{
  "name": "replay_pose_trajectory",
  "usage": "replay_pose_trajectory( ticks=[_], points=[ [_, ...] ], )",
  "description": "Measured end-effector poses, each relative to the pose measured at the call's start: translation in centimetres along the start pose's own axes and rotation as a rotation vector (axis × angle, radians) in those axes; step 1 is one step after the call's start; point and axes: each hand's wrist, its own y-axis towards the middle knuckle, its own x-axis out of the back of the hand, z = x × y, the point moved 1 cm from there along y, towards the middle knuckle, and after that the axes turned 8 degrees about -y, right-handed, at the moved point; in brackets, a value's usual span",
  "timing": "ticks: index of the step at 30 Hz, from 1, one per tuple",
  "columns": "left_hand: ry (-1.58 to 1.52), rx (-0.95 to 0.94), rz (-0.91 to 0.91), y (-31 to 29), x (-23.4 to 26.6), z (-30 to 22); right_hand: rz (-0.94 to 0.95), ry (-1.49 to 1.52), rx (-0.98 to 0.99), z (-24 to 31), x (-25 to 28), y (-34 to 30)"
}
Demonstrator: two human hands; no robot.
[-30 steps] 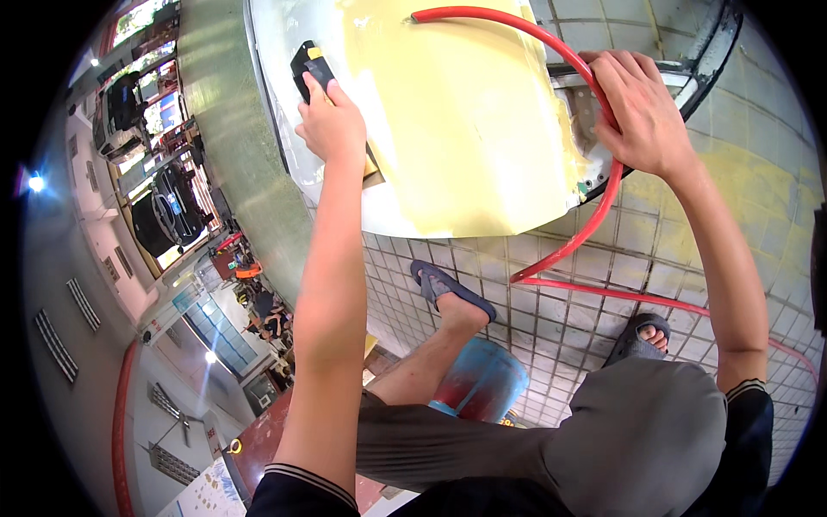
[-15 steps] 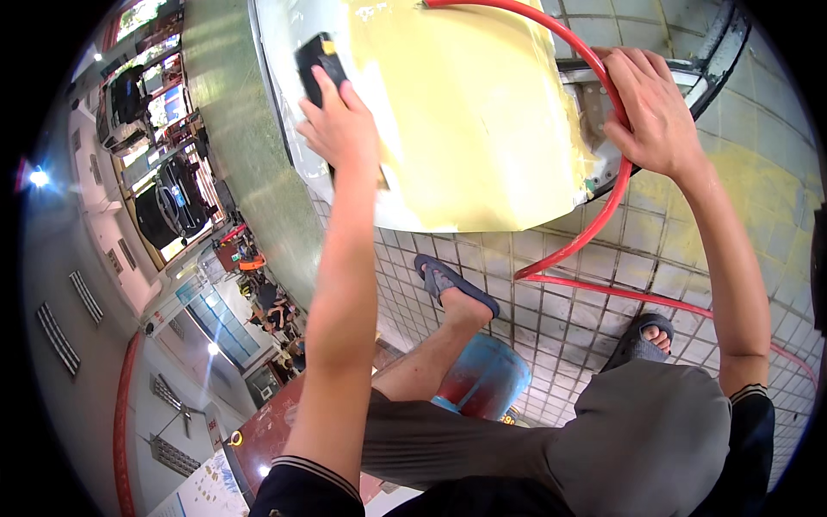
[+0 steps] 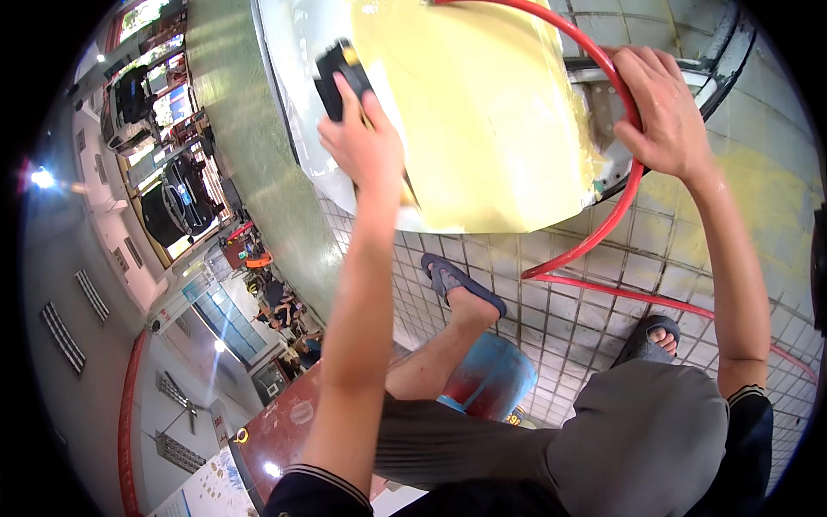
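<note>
1. Here, partly hides a long black block point(image 3: 342, 82) beneath the left hand point(image 3: 366, 146) and wrist, leaving in sight its far part and a bit of its near end; shows nothing of its underside.
2. Loses the far edge of the yellow-and-white panel point(image 3: 474, 129), and one end of the red hose point(image 3: 597, 53), at the top of the view.
3. Wraps the left hand closed around the block, with thumb and forefinger stretched along it.
4. Lies under the left palm, reaching beyond the fingertips, on the panel's white strip near its left edge.
5. Curls the right hand point(image 3: 663, 112) against the hose by the panel's right edge; cannot tell how firmly, with fingertips hidden.
</note>
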Motion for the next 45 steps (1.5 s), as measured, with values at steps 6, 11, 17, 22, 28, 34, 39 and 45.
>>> replay_pose_trajectory(
  ticks=[6,11,17,22,28,34,39,45],
  points=[
    [-0.053,0.255,0.031,-0.9,-0.3,-1.2,0.085,-0.001,0.005,-0.4,0.3,-0.3],
    [-0.142,-0.025,-0.038,-13.7,2.5,-4.8,0.126,-0.039,0.019,-0.2,1.0,-0.3],
    [-0.125,0.169,0.076,-3.6,0.6,-2.0,0.160,-0.064,0.021,-0.1,1.5,-0.5],
    [-0.087,0.273,0.021,3.5,-0.3,0.1,0.149,-0.069,0.031,0.4,1.7,-0.1],
    [-0.072,-0.057,-0.089,-15.1,2.7,-5.1,0.160,-0.084,0.015,0.0,2.1,-0.7],
    [-0.066,-0.094,0.074,-6.1,1.2,-3.5,0.163,-0.084,0.008,0.1,2.0,-0.9],
    [-0.056,-0.056,-0.073,0.8,-0.9,-3.9,0.142,-0.095,-0.001,0.3,2.4,-0.7],
    [-0.080,-0.107,-0.082,-11.0,1.6,-7.8,0.142,-0.101,-0.019,0.0,2.3,-1.3]
  ],
)
